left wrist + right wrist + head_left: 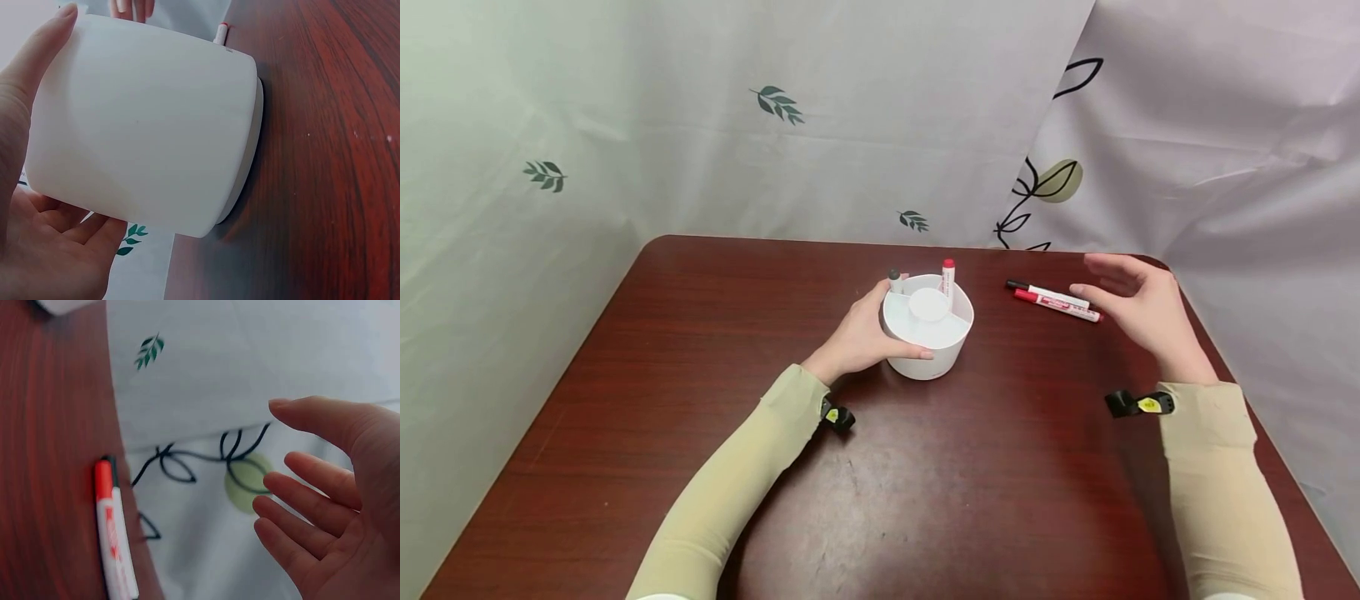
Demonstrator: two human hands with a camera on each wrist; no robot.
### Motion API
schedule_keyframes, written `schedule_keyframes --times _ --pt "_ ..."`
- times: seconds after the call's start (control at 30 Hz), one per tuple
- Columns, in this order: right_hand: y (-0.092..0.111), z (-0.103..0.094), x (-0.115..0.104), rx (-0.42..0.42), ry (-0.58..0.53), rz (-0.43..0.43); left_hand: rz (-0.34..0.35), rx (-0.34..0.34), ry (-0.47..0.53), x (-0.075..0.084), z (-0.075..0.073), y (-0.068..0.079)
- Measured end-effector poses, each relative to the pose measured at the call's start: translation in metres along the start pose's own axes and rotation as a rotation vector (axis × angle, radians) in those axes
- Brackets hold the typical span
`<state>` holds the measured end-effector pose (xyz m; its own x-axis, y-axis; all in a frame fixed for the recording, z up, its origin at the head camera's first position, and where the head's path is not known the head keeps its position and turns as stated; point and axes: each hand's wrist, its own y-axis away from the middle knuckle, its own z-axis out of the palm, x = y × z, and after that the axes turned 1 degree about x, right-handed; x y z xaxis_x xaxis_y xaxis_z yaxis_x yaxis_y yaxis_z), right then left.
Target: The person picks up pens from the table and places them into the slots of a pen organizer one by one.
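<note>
Left hand [861,335] grips cup [925,367]; right hand [1152,310] spread, empty. Red pen [1060,306], black pen [1062,296] close alongside: careless pinch could snag both.

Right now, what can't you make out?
Head: lower end of the gray-capped marker, hidden inside the pen holder.
Left wrist: pen holder's inside, hidden by its wall.
Right wrist: print on the lying red-capped marker, blurred.
Right wrist: black-capped marker, partly behind the red one.

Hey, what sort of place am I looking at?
Probably a makeshift indoor tabletop work area: a reddish-brown table, leaf-printed fabric hanging behind it, and a white pen holder with markers.
</note>
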<state>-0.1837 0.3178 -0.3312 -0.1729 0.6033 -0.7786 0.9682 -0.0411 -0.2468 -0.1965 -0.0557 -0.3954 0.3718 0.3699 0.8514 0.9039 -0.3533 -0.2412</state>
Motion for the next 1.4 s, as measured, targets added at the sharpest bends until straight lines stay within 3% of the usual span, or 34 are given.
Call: schedule_keyframes --times 0.33,0.73,1.03,1.4 --pt "-0.001 -0.002 0.039 -0.016 0.153 0.059 0.007 0.003 0.006 -0.001 0.000 -0.001" --pt "0.001 -0.003 0.081 -0.029 0.220 0.135 -0.002 0.001 -0.009 0.000 0.000 0.000" --pt "0.003 0.003 0.092 -0.047 0.197 0.149 0.002 -0.001 -0.006 0.000 -0.001 0.000" --pt "0.004 0.009 0.095 -0.084 0.267 0.117 -0.007 -0.002 -0.012 0.001 -0.001 0.000"
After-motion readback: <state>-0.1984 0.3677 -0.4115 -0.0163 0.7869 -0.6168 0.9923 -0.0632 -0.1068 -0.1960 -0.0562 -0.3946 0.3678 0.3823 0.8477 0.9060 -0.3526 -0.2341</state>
